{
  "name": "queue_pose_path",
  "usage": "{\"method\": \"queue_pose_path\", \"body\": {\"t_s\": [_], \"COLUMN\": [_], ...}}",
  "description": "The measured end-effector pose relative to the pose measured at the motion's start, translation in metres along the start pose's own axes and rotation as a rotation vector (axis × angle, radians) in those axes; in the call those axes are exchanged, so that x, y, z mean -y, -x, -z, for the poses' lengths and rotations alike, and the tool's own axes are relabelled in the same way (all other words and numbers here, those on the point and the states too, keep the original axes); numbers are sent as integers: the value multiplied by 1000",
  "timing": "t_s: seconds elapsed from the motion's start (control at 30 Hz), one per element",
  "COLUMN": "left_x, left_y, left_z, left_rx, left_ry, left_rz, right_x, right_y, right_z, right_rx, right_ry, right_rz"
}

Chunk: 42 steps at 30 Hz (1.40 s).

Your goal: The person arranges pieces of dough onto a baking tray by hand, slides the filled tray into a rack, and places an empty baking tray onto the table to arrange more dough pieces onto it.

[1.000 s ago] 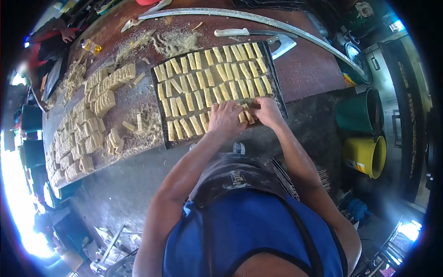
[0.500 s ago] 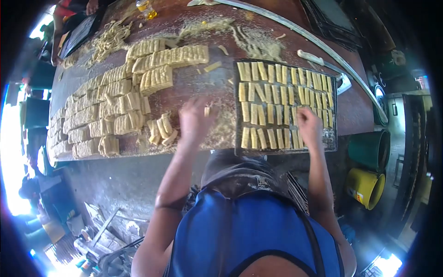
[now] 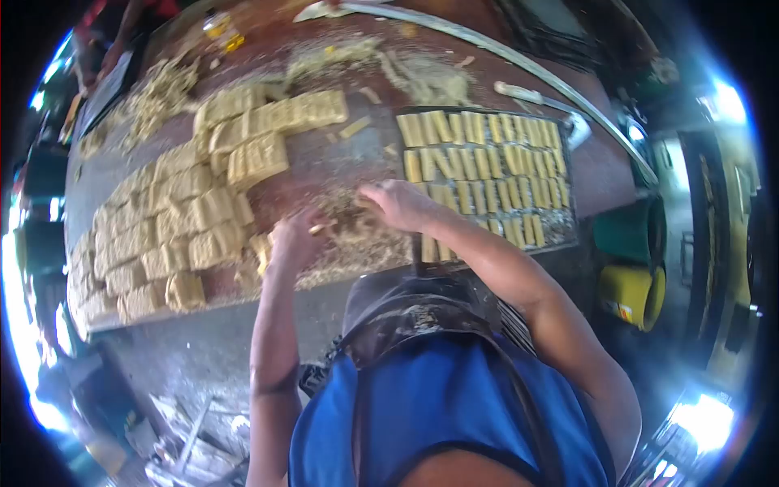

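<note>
My left hand (image 3: 294, 235) is blurred by motion beside a few loose dough sticks (image 3: 261, 250) near the table's front edge. A short pale dough stick (image 3: 316, 230) shows at its fingertips. My right hand (image 3: 398, 204) reaches across the near left corner of a dark baking tray (image 3: 560, 227), its curled fingertips over the crumbs. What those fingertips hold, if anything, is hidden. Rows of dough sticks (image 3: 475, 166) lie on the tray; my right forearm covers part of the nearer rows. To the left, stacked blocks of cut dough strips (image 3: 187, 215) cover much of the table.
A white-handled knife (image 3: 519, 93) and a long curved metal strip (image 3: 487, 53) lie beyond the tray. Dough scraps (image 3: 166, 93) and a bottle of yellow liquid (image 3: 223, 31) are farther back. Another person's arm (image 3: 118, 40) is at far left. Green (image 3: 629, 231) and yellow buckets (image 3: 633, 296) stand right.
My right hand has moved left from over the tray to the crumbs beside it. My left hand has drawn back left to the loose sticks. The view has shifted slightly.
</note>
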<state>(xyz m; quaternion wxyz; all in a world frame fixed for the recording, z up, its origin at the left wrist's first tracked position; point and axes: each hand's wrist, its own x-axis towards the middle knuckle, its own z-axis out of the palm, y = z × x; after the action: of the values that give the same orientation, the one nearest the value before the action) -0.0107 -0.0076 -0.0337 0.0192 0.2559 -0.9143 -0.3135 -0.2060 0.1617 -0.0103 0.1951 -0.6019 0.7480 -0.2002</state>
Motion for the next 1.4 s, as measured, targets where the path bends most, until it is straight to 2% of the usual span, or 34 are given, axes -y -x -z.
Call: {"method": "queue_pose_path", "body": {"t_s": [0.03, 0.07, 0.1, 0.2, 0.23, 0.3, 0.37, 0.43, 0.5, 0.53, 0.57, 0.6, 0.63, 0.67, 0.7, 0.77, 0.83, 0.87, 0.97, 1.03, 1.1, 1.13, 1.2, 1.23, 1.3, 1.33, 1.4], "left_x": [-4, -11, -25, -79, -95, -138, -218, -271, -317, -341, -360, -362, -373, -371, -365, -361, -357, -357, -348, -356, -349, -331, -289, -261, -190, -156, -96], "left_y": [-2, -6, -12, -24, -33, -52, -52, -55, -60, -60, -60, -62, -63, -61, -60, -52, -34, -30, -36, -30, -24, -21, -14, -9, 7, 20, 49], "left_z": [-2, -4, -8, -19, -31, -64, -89, -144, -198, -211, -222, -246, -255, -266, -274, -271, -261, -257, -276, -261, -230, -213, -174, -156, -124, -106, -66], "left_rx": [22, -37, -91, -82, -84, 61, 178, 245, 336, 448, 560, 417, 403, 263, 118, 147, 50, 131, 121, 124, -28, -69, -330, -371, -640, -703, -797], "left_ry": [11, 221, 431, 509, 511, 461, 465, 516, 476, 472, 469, 366, 240, 195, 149, 94, 17, -23, -44, -23, 76, 59, 24, 7, -108, -80, -30], "left_rz": [-44, 49, 150, 29, 7, -41, 15, -157, -269, -244, -217, -362, -289, -360, -431, -440, -627, -598, -633, -581, -539, -487, -265, -226, 48, 113, 250], "right_x": [-5, -23, -41, -111, -128, -170, -190, -174, -186, -195, -208, -205, -200, -207, -208, -206, -204, -206, -211, -215, -183, -176, -164, -164, -150, -138, -114], "right_y": [11, 27, 45, 117, 147, 204, 254, 288, 317, 328, 340, 343, 344, 348, 351, 351, 353, 353, 351, 347, 337, 329, 308, 294, 265, 249, 212], "right_z": [11, 16, 28, 54, 63, 72, 79, 104, 96, 90, 73, 75, 76, 69, 69, 72, 73, 73, 72, 75, 102, 102, 104, 100, 95, 87, 70], "right_rx": [-26, -208, -276, -368, -444, -460, -533, -456, -441, -434, -528, -544, -557, -606, -605, -497, -537, -558, -572, -546, -492, -618, -700, -622, -353, -340, -327], "right_ry": [-331, -432, -502, -657, -481, -443, -444, -480, -458, -425, -291, -307, -324, -240, -248, -141, -141, -183, -189, -105, 7, 19, -226, -285, -200, -193, -483], "right_rz": [-190, -167, -200, -486, -494, -625, -733, -927, -906, -881, -720, -738, -756, -638, -636, -687, -658, -642, -585, -574, -625, -550, -391, -382, -472, -440, -357]}}
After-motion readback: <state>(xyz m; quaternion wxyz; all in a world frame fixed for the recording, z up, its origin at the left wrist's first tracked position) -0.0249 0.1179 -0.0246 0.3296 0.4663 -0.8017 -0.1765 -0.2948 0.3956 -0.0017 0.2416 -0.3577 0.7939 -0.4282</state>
